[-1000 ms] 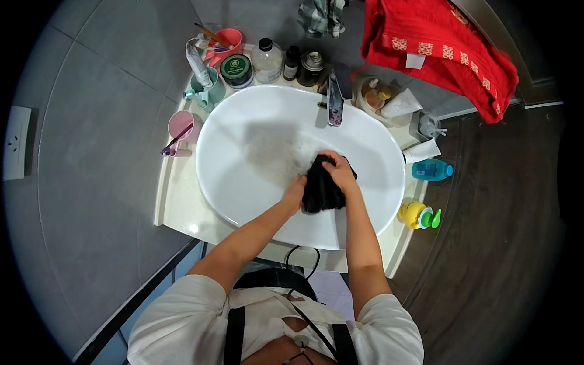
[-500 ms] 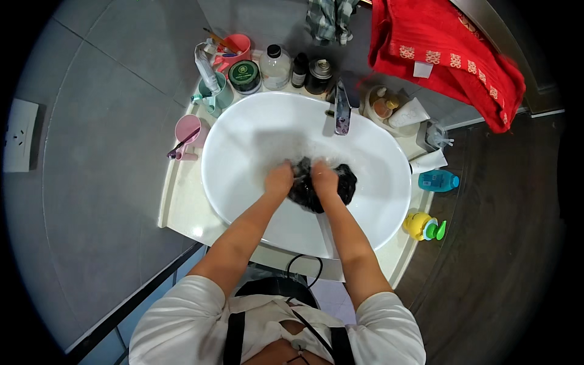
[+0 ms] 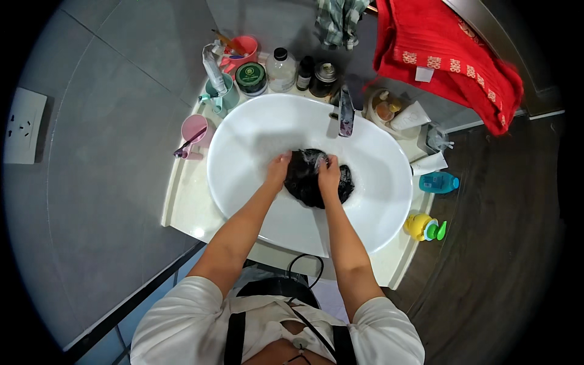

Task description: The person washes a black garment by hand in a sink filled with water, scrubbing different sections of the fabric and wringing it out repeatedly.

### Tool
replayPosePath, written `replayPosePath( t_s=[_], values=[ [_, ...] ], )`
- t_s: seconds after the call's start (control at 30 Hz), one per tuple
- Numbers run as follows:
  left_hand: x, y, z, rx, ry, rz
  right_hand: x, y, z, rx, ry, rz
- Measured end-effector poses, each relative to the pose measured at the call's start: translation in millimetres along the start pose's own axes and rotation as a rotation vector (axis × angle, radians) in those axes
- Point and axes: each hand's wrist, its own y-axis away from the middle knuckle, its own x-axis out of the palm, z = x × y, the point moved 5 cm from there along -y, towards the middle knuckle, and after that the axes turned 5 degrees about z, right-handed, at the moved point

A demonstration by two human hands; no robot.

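Black cloth, right of left hand, under right hand

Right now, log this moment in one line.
left fingers: on black cloth, left edge | right fingers: on black cloth, upper right | black cloth: bunched in white basin | faucet: at basin's far side

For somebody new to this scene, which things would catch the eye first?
The bright red towel hanging at the upper right would probably draw the eye first. Next comes the black bunched cloth in the white basin, between the left hand and the right hand. A yellow pump bottle also stands out, right of the basin.
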Motion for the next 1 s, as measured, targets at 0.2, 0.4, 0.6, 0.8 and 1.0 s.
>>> replayPosePath(
  t_s=[0.2,0.4,0.6,0.8,1.0],
  values=[
    [15.2,37.6,-45.7,-0.309,0.441,0.06,-8.4,86.0,91.8,-0.269,-0.164,0.137],
    [58.9,94.5,-55.6,-0.173,0.421,0.149,-38.2,48.0,121.7,-0.064,-0.063,-0.095],
    [36.2,103.5,-87.2,-0.214,0.36,0.232,-19.2,89.8,133.5,-0.195,-0.134,0.009],
    [50.8,110.2,-75.3,-0.084,0.126,0.199,-39.8,64.6,118.4,-0.144,-0.171,-0.15],
    [51.0,126.8,-56.1,-0.081,0.194,0.105,-42.1,70.8,108.5,-0.023,-0.095,-0.116]
  ],
)
